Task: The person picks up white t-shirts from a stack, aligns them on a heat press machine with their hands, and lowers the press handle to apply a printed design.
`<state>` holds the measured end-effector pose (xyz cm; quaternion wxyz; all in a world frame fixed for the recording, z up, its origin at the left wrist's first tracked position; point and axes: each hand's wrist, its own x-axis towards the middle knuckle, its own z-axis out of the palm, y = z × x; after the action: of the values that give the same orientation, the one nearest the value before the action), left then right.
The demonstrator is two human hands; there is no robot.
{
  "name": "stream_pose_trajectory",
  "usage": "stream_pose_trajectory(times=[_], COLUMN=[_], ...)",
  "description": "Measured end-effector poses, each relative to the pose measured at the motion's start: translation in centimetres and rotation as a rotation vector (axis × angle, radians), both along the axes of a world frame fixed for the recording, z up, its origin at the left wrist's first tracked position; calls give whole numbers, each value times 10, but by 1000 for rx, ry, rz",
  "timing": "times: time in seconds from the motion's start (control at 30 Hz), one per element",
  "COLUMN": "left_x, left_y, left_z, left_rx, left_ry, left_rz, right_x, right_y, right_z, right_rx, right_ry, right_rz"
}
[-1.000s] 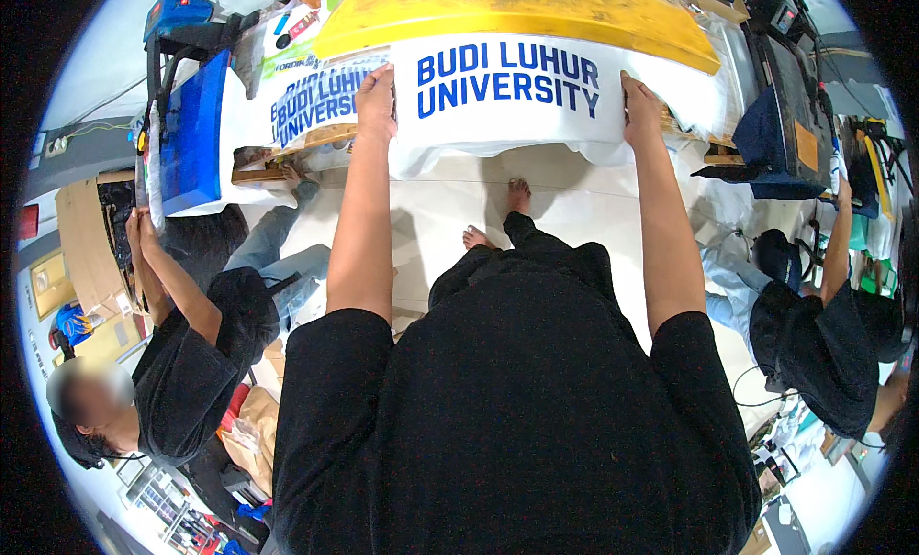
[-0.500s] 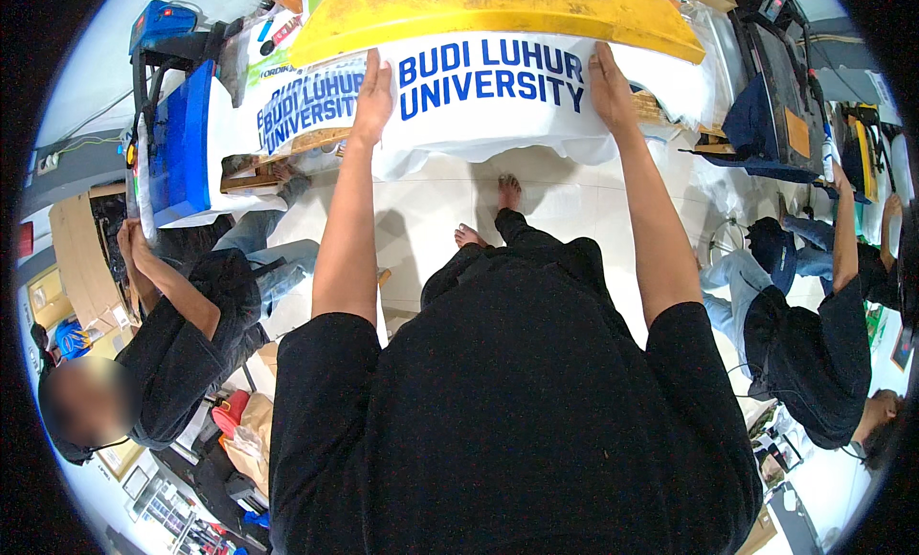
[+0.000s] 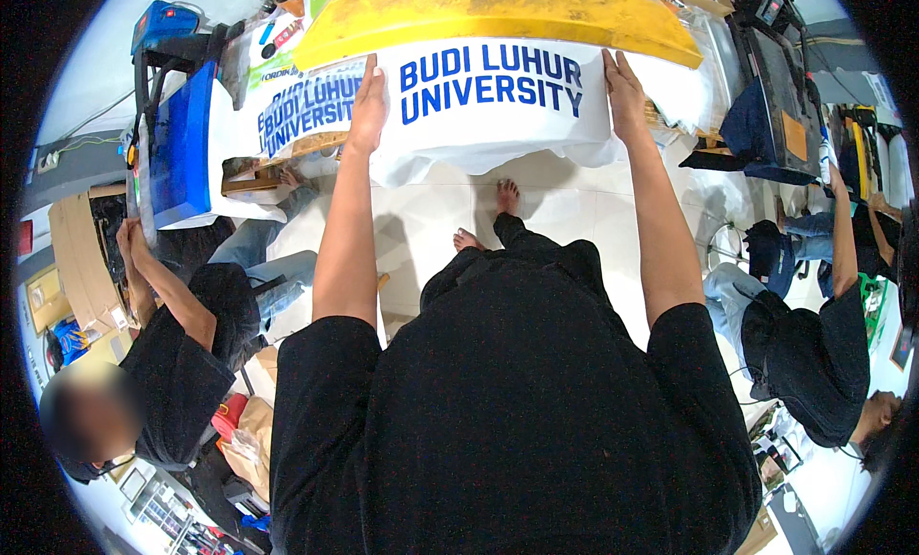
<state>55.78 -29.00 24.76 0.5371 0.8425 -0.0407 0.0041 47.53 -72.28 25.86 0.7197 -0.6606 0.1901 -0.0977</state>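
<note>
A white cloth-like sheet [image 3: 488, 142] with large blue lettering lies under the front edge of a yellow board [image 3: 498, 27], and its wavy lower edge hangs toward me. My left hand [image 3: 368, 110] rests along the left side of the lettering, fingers stretched out and pointing away from me. On the right side of the lettering, my right hand [image 3: 626, 98] lies with its fingers extended and slightly apart. Both palms appear to touch the sheet, though their undersides are hidden. Left of my left hand are more white printed sheets [image 3: 311, 115], overlapping each other.
A blue panel [image 3: 182, 139] stands at the far left, beside a seated person [image 3: 182, 364] in black. Another person [image 3: 809, 335] works at the right, near a dark press-like machine [image 3: 790, 96]. Wooden slats [image 3: 258, 177] show under the sheets.
My right hand has shifted a little to the right and toward me, its fingers somewhat more spread. The sheet's hanging edge has dropped slightly toward me. My left hand has barely moved.
</note>
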Motion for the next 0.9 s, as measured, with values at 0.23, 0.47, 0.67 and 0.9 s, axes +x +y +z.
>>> stream_pose_trajectory(times=[0.23, 0.47, 0.67, 0.9], left_x=[-27, -39, -37, -68], left_y=[7, -2, 2, -17], left_z=[4, 2, 7, 31], left_rx=[35, 74, 189, 478], left_ry=[-1, -28, -87, -336], left_rz=[-18, -32, -26, -92], right_x=[-28, -32, -34, -57], right_y=[10, 32, 29, 65], right_z=[16, 16, 18, 25], right_rx=[-424, -488, -617, -1269], right_ry=[32, 117, 74, -126], right_rz=[48, 53, 96, 243])
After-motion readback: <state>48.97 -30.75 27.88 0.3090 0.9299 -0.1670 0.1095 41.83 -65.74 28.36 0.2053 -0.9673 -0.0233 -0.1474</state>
